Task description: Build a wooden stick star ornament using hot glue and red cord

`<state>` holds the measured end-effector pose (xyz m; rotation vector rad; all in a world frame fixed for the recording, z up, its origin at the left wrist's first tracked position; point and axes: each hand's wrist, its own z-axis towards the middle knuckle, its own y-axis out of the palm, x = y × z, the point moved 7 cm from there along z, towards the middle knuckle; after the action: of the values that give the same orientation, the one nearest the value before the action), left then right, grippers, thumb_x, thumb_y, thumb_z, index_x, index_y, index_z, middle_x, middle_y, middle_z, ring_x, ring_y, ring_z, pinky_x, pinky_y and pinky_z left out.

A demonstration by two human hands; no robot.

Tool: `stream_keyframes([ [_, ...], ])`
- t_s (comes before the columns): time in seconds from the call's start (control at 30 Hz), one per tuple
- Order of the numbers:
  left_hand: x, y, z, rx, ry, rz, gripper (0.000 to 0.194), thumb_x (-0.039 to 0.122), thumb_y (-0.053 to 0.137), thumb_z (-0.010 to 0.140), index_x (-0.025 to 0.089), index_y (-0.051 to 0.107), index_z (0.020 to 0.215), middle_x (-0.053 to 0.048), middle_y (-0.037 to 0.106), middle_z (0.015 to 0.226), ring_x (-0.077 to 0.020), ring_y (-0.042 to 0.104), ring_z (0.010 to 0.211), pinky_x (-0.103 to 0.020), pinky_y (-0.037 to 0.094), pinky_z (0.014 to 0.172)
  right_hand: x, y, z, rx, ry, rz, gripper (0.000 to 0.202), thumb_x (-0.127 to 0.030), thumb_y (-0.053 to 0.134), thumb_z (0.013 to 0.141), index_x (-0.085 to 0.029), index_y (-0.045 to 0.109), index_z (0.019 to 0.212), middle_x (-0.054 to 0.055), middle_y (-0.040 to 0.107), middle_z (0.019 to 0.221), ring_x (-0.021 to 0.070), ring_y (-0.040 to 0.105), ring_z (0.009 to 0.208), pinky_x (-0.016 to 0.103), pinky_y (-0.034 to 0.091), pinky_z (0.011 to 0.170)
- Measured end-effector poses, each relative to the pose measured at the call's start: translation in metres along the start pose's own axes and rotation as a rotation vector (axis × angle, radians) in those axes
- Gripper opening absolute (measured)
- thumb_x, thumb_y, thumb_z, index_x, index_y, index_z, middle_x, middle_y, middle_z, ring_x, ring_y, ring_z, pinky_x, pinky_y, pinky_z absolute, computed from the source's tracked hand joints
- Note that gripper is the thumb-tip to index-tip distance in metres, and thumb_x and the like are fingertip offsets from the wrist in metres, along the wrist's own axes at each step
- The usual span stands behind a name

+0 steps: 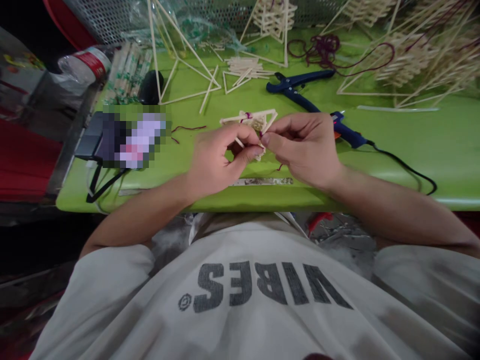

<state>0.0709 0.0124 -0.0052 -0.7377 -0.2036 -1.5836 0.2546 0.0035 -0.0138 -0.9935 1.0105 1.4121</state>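
Observation:
Between my two hands is a small frame of pale wooden sticks [258, 116], with dark purple thread wound on it in places. The fingers of my left hand [227, 155] are closed on its lower left part. From the right, my right hand [305, 147] pinches its right corner beside a bit of purple thread. My fingertips nearly meet there and hide part of the frame. Short purple threads [191, 128] lie on the green table [176, 175] left of the frame.
Blue cutters [300, 82] and a blue glue gun [347, 131] with a black cord lie right. Behind are a triangular stick frame [215, 87], a stick pile [245, 69], purple string [324, 50] and woven stick pieces [407, 60]. A metal ruler [268, 181] lies near the front edge.

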Motion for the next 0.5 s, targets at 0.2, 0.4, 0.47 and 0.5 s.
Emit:
stream_keyframes([
  [0.2,0.001,0.0,0.001,0.018,-0.019,-0.055,0.019,0.047,0.084,0.117,0.028,0.082,0.111,0.002,0.08,0.09,-0.01,0.072,0.067,-0.025,0.059,0.062,0.001,0.0,0.0,-0.009,0.0,0.034,0.029,-0.039,0.107,0.089,-0.02,0.087,0.084,-0.002,0.066,0.066,0.0083,0.045,0.056,0.025,0.032,0.047],
  [0.4,-0.006,0.001,0.0,0.03,-0.099,-0.054,0.035,0.061,0.084,0.116,0.027,0.081,0.107,0.002,0.077,0.085,-0.0085,0.066,0.061,-0.026,0.051,0.055,0.013,-0.001,0.003,-0.111,0.006,0.134,0.023,-0.042,0.098,0.097,-0.021,0.089,0.102,-0.001,0.075,0.074,0.0142,0.066,0.058,0.025,0.051,0.046],
  [0.47,-0.01,0.001,-0.001,0.032,-0.135,-0.042,0.041,0.066,0.084,0.115,0.027,0.08,0.105,0.001,0.077,0.085,-0.0089,0.066,0.06,-0.027,0.05,0.054,0.015,-0.001,0.002,-0.118,0.03,0.168,0.025,-0.041,0.102,0.094,-0.022,0.087,0.101,0.0,0.08,0.079,0.0163,0.073,0.062,0.026,0.057,0.047],
  [0.5,-0.011,0.002,-0.001,0.027,-0.154,-0.042,0.042,0.067,0.084,0.114,0.027,0.079,0.104,0.001,0.077,0.085,-0.0092,0.066,0.06,-0.027,0.05,0.054,0.015,0.0,0.002,-0.117,0.038,0.182,0.028,-0.042,0.105,0.092,-0.023,0.086,0.099,-0.001,0.08,0.078,0.0156,0.071,0.06,0.025,0.055,0.045],
])
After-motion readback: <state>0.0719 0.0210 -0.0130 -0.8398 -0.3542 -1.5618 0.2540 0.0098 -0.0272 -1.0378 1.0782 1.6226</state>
